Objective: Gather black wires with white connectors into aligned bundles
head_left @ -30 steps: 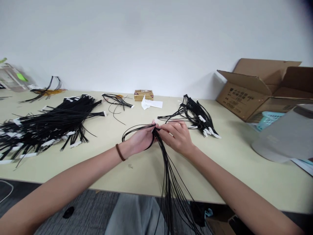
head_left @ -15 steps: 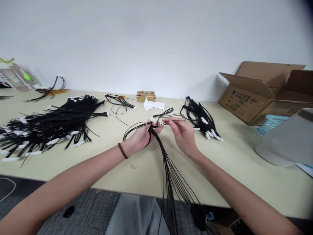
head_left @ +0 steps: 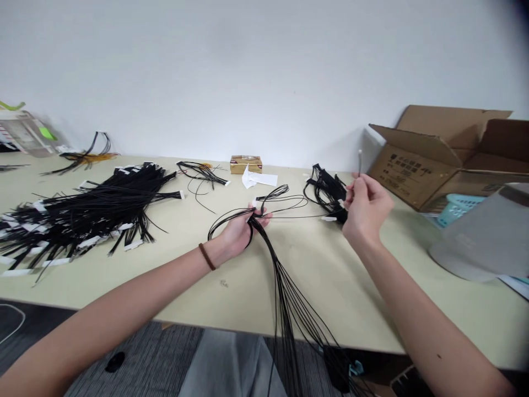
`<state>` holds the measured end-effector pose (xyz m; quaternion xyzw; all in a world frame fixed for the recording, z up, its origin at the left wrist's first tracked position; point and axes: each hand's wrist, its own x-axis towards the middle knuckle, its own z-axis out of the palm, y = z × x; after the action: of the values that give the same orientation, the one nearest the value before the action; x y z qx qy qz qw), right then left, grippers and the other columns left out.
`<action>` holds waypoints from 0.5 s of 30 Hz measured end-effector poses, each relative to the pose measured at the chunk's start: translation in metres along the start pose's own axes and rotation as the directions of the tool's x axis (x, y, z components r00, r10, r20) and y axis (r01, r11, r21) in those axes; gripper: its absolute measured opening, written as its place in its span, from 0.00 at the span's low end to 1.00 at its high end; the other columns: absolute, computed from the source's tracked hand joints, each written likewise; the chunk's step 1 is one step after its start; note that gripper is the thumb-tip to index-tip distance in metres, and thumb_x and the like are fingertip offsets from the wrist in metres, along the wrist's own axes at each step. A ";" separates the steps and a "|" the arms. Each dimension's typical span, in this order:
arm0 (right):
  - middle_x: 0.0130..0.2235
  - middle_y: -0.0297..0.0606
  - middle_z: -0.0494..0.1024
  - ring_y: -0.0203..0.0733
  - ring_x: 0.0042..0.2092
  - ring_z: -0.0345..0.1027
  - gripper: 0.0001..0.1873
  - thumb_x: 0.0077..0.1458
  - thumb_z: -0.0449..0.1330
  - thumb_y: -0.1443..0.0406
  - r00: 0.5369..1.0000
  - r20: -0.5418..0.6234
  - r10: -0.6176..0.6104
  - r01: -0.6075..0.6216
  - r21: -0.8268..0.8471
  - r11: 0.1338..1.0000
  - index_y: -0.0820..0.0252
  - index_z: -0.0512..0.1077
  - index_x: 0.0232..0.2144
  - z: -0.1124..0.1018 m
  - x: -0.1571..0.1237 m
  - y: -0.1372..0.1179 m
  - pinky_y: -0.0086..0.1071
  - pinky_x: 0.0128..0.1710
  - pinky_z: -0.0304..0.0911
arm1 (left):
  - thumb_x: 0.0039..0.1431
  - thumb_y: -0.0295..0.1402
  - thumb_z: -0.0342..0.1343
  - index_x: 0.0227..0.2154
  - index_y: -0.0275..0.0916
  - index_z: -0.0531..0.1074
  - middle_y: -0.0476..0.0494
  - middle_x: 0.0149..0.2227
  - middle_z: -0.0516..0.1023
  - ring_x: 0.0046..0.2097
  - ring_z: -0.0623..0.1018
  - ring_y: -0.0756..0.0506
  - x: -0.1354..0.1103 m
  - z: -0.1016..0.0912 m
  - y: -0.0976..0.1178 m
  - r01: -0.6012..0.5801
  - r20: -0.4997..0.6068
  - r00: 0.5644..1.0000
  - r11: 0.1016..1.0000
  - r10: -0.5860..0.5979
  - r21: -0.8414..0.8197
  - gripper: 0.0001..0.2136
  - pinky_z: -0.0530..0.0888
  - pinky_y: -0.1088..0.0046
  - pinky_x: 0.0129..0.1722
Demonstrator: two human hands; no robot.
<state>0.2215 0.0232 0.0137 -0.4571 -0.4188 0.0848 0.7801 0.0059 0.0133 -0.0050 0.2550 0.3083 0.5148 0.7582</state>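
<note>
My left hand (head_left: pixel 239 234) is closed around a bundle of thin black wires (head_left: pixel 278 262) above the middle of the table. Loops of the bundle stand out to both sides, and its long tails hang down over the front edge. A small white connector (head_left: pixel 254 203) shows at the top of that hand. To the right, my right hand (head_left: pixel 367 212) is raised, pinching a single black wire (head_left: pixel 360 164) with a small pale tip pointing up. A thin strand stretches from the bundle toward this hand. Behind it, partly hidden, lies a smaller bunch of black cables (head_left: pixel 324 190).
A large heap of black cables (head_left: pixel 119 193) with white connectors covers the left of the table. At the back are a gold box (head_left: pixel 246 164) and white paper (head_left: pixel 264 178). An open cardboard box (head_left: pixel 417 165), a teal basket (head_left: pixel 454 209) and a grey container (head_left: pixel 483 234) stand on the right.
My right hand has moved right and up, away from my left hand, drawing a single wire out with its tip upright. My left hand has stayed nearly still on the bundle.
</note>
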 end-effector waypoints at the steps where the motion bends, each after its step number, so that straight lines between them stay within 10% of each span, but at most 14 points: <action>1: 0.24 0.31 0.67 0.30 0.23 0.58 0.12 0.53 0.54 0.58 0.990 0.046 -0.136 0.139 -0.090 0.986 0.60 0.71 0.30 0.001 -0.006 -0.004 0.26 0.20 0.53 | 0.55 0.22 0.47 0.22 0.33 0.64 0.40 0.34 0.73 0.38 0.75 0.49 0.000 0.000 0.000 0.006 0.007 1.000 1.000 -0.006 0.002 0.08 0.71 0.75 0.38; 3: 0.26 0.34 0.70 0.33 0.27 0.61 0.09 0.54 0.54 0.62 0.879 0.247 -0.407 0.461 -0.227 0.858 0.60 0.72 0.31 0.004 -0.020 -0.010 0.29 0.25 0.56 | 0.55 0.22 0.47 0.21 0.33 0.64 0.40 0.32 0.73 0.38 0.75 0.48 -0.001 0.000 -0.001 0.008 0.021 1.000 1.000 -0.008 0.011 0.09 0.71 0.75 0.39; 8: 0.21 0.31 0.68 0.32 0.26 0.56 0.05 0.53 0.56 0.67 0.399 0.632 -0.664 0.903 -0.147 0.403 0.58 0.71 0.28 0.011 -0.051 -0.010 0.27 0.26 0.53 | 0.57 0.25 0.47 0.21 0.33 0.67 0.43 0.29 0.73 0.36 0.75 0.48 -0.001 0.000 -0.003 -0.027 0.042 0.999 1.000 0.026 0.013 0.10 0.71 0.70 0.43; 15: 0.19 0.29 0.63 0.32 0.26 0.51 0.05 0.54 0.56 0.67 0.316 0.645 -0.696 0.948 -0.186 0.258 0.59 0.69 0.26 0.012 -0.056 -0.008 0.27 0.24 0.46 | 0.57 0.30 0.49 0.22 0.33 0.68 0.45 0.28 0.72 0.35 0.75 0.49 -0.001 -0.002 -0.007 -0.018 0.131 0.991 0.998 0.010 0.058 0.10 0.70 0.70 0.43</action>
<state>0.1747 -0.0025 -0.0092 -0.3219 -0.7643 -0.3722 0.4167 0.0084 0.0102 -0.0106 0.3125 0.2712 0.4931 0.7653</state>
